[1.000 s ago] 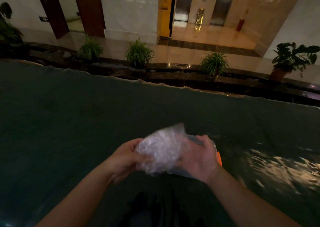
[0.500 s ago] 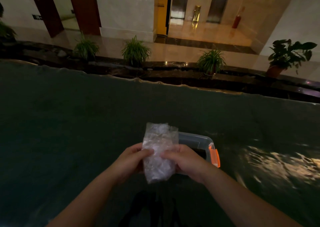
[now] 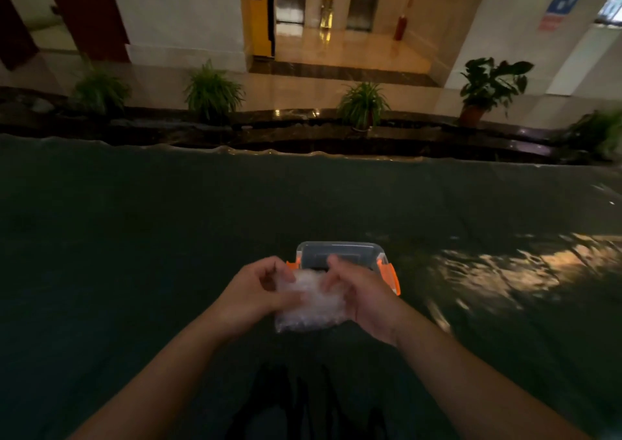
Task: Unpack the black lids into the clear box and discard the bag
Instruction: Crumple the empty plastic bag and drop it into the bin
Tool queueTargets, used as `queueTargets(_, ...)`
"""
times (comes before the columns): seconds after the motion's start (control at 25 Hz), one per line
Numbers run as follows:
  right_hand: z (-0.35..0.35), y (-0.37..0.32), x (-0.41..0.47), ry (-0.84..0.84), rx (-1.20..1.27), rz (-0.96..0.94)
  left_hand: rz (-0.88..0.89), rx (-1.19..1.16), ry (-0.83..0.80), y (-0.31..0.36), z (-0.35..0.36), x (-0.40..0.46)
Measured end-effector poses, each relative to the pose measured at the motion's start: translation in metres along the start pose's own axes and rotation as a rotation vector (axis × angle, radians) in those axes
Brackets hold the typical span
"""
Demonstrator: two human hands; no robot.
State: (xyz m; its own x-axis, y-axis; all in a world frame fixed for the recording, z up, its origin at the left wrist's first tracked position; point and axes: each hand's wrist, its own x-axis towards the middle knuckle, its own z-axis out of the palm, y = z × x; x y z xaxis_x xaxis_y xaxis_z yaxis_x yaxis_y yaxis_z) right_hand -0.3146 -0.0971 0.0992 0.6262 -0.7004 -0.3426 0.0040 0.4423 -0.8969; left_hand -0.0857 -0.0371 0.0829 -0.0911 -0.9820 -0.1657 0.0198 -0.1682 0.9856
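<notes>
Low in the centre of the frame, a crinkled clear bag (image 3: 308,300) is pinched between two bare hands over a dark table (image 3: 134,237). The left hand (image 3: 259,291) grips its left edge, the right hand (image 3: 361,293) its upper right. The film looks light, soft and slippery, probably best held at the top edge, near the opening. No black lids are discernible inside. The clear box (image 3: 340,254), with orange latches, sits just above the hands, touching neither.

bag (image 3: 308,305): clear, crinkled white sheen | box (image 3: 340,254): clear, orange latches (image 3: 392,278) | table cover (image 3: 134,254): dark green | plants (image 3: 212,91): green
</notes>
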Motion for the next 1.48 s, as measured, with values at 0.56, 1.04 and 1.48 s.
queueTargets(0.56,-0.127,0.071,-0.218,0.926,-0.250,-0.182,0.434,0.915,-0.317,-0.011,0.217,0.032)
queueTargets(1.04,-0.282,0.263,-0.443,1.364,-0.493,0.224,0.669,1.098,-0.655,-0.131,0.503,-0.002)
queueTargets(1.48,-0.416,0.489,-0.340,1.077,-0.644,0.422,0.117,1.210,-0.781,-0.374,0.543,0.013)
